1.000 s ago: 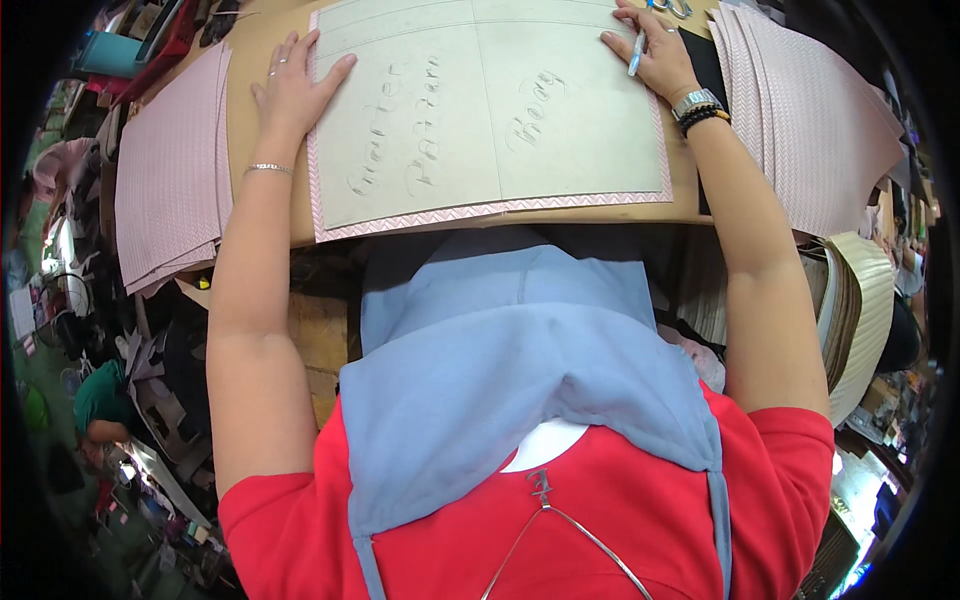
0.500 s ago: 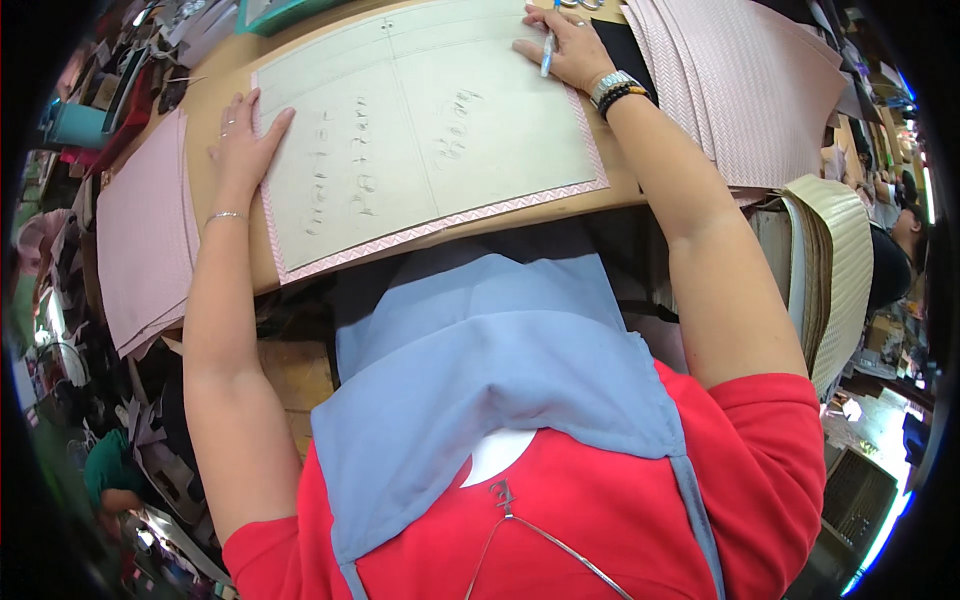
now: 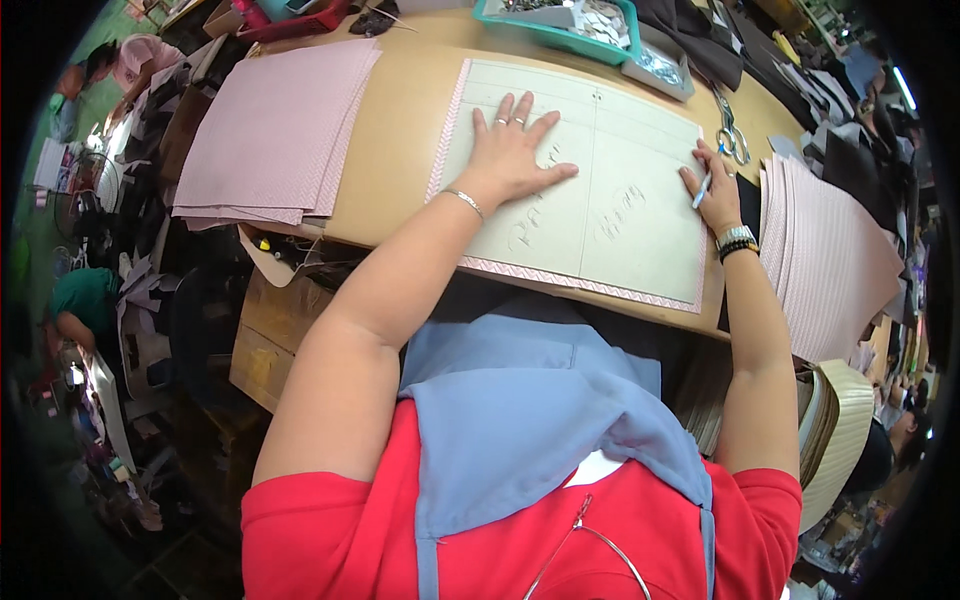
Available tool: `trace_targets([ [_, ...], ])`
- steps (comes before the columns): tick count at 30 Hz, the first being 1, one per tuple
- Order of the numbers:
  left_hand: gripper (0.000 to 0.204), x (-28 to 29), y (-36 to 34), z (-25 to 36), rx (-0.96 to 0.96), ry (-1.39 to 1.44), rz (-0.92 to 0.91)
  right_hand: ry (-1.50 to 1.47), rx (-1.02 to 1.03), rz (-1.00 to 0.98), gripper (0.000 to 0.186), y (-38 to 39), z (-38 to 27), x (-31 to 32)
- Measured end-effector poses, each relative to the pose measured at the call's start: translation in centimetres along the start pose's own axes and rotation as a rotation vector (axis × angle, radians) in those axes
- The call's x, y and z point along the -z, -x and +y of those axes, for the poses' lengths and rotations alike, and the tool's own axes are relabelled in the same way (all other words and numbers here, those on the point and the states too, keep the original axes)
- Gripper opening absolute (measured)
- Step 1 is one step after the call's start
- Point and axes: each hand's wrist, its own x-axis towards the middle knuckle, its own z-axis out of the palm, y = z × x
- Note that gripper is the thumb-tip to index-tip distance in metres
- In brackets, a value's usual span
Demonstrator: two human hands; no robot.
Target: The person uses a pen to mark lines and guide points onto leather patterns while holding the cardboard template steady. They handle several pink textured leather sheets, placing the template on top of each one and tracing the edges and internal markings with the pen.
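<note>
A pale grey-green pattern board [image 3: 640,260] with handwriting and ruled lines lies flat on the table. Beneath it, a pink zigzag-patterned sheet [image 3: 540,278] shows as a narrow border along the left and near edges. My left hand [image 3: 513,160] rests on the board's upper left part, fingers spread and palm down, covering some of the writing. At the board's right edge my right hand [image 3: 718,195] is closed around a slim white-and-blue pen [image 3: 702,190]. The pen's tip is too small to make out.
Pink sheets are stacked at the table's left [image 3: 270,130] and right [image 3: 825,250]. Scissors [image 3: 735,142] lie beyond my right hand. A teal tray [image 3: 625,45] of small parts and a white box [image 3: 660,68] stand at the far edge. People work at far left.
The head view has swung, bringing the board lower and further right. My left hand has gone from the board's left edge onto its surface. My right hand keeps the pen, slightly nearer along the right edge.
</note>
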Motion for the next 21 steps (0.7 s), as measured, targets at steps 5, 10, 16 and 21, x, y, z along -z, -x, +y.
trace_targets([
  [5, 0.094, 0.2, 0.3, -0.4, 0.013, 0.009, 0.001, -0.383, -0.212, 0.182, 0.049, -3.6, -3.1, 0.1],
  [10, 0.096, 0.4, -0.1, -0.2, 0.015, 0.036, -0.001, -0.967, -0.166, -0.008, 0.039, -11.5, -13.1, -5.4],
  [16, 0.099, 0.8, -0.5, 0.2, -0.009, 0.039, -0.045, -0.842, -0.137, -0.152, 0.025, -17.1, -23.0, -12.8],
  [21, 0.098, 1.1, -0.1, 0.0, 0.008, 0.013, -0.057, -0.639, -0.047, -0.076, 0.025, -18.5, -27.1, -14.3],
])
